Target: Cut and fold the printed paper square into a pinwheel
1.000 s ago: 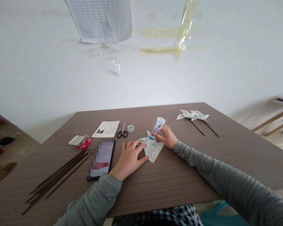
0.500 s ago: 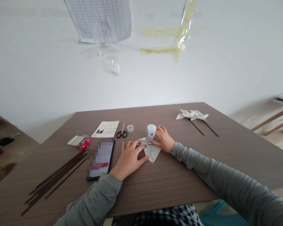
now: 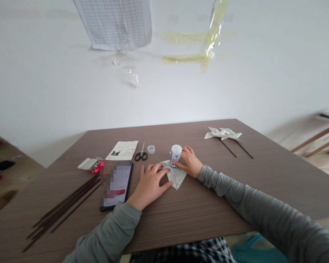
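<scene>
A folded piece of printed paper (image 3: 177,179) lies on the table with diagonal creases showing. Standing upright on its far part is a small white bottle (image 3: 176,155) with a blue and red label, perhaps glue. My right hand (image 3: 191,163) grips the bottle low down from the right, thumb in front; its other fingers are partly hidden behind. From the left, my left hand (image 3: 151,182) rests with spread fingers on the paper's edge, holding nothing. A translucent round cap (image 3: 151,149) lies beyond the left hand, beside black-handled scissors (image 3: 141,153).
Left of my hands are a phone (image 3: 117,186), a bundle of thin brown sticks (image 3: 63,204), an open red-and-white box (image 3: 91,165) and printed sheets (image 3: 122,150). Paper pinwheels (image 3: 223,133) on sticks lie at the back right. A white wall (image 3: 164,98) borders the table's far edge.
</scene>
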Demonstrator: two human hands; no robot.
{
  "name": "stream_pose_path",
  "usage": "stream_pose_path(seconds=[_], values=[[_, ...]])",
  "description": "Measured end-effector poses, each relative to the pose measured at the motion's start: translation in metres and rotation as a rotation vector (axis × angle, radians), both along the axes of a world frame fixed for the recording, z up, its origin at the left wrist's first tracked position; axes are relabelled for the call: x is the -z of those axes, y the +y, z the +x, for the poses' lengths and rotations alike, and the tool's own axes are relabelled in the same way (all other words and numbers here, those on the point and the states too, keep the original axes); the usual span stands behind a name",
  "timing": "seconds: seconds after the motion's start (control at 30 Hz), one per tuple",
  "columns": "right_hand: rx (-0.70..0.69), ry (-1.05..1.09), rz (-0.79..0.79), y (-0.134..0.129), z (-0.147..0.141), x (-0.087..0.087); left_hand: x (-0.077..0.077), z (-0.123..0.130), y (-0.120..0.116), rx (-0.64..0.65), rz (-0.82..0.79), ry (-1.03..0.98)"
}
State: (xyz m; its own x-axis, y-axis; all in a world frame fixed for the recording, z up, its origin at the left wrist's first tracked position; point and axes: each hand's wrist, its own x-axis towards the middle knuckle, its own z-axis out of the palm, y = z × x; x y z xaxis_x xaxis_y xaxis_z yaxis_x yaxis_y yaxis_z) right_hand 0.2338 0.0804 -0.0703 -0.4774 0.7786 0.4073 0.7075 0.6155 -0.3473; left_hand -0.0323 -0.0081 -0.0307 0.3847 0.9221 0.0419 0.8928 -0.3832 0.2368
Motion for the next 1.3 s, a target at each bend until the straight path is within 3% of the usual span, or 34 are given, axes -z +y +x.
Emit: stream_pose_path(seconds=[0.43,0.83,1.3], values=[[-0.048,0.082,0.052,0.006,0.005,0.009,0.005,-0.002,0.002,0.008,0.023,-0.011],[-0.019,0.383,0.139,0.015,0.018,0.025,0.002,-0.001,-0.001,0.002,0.045,-0.031],[0.017,0.372,0.066,0.017,0.021,0.023,-0.006,0.001,-0.002,-0.003,-0.008,0.0]])
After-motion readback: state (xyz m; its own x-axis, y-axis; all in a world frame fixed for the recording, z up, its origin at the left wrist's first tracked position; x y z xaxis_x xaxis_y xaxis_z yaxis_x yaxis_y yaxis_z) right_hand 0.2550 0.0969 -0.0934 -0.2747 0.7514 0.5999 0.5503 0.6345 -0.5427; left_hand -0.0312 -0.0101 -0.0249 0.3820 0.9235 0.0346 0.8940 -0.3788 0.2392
